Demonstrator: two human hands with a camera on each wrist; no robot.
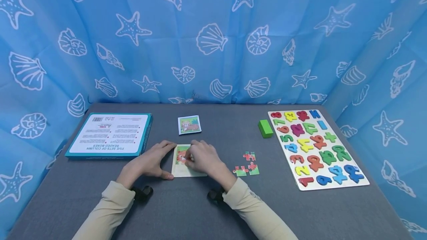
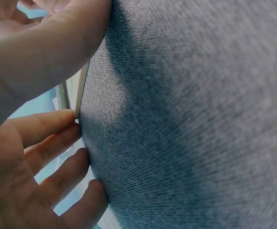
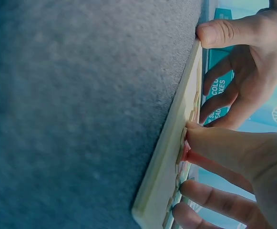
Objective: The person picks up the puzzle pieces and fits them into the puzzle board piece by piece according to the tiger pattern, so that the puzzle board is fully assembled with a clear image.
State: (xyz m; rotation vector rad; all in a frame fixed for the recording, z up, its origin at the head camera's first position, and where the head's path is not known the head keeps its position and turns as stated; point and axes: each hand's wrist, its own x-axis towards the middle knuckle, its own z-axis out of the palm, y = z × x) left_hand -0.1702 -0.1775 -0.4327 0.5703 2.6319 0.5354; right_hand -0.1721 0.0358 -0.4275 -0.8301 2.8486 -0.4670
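A pale puzzle board point(image 1: 188, 172) lies flat on the grey table, part of a tiger picture point(image 1: 181, 157) showing in its frame. My left hand point(image 1: 148, 161) is spread along the board's left edge, thumb at the near corner and fingertips by the far one. My right hand point(image 1: 204, 157) is over the board, hiding its right part. Between right thumb and index finger I pinch a puzzle piece point(image 3: 182, 149) with a reddish face, low against the board. Three red and green jigsaw pieces point(image 1: 249, 156) lie to the right.
A picture card point(image 1: 189, 125) lies beyond the board. At left is a teal-edged box point(image 1: 108, 136). A green block point(image 1: 265, 128) stands beside a white board of colourful numbers point(image 1: 295, 162) at right. A blue shell-patterned curtain point(image 1: 213, 66) hangs behind the table.
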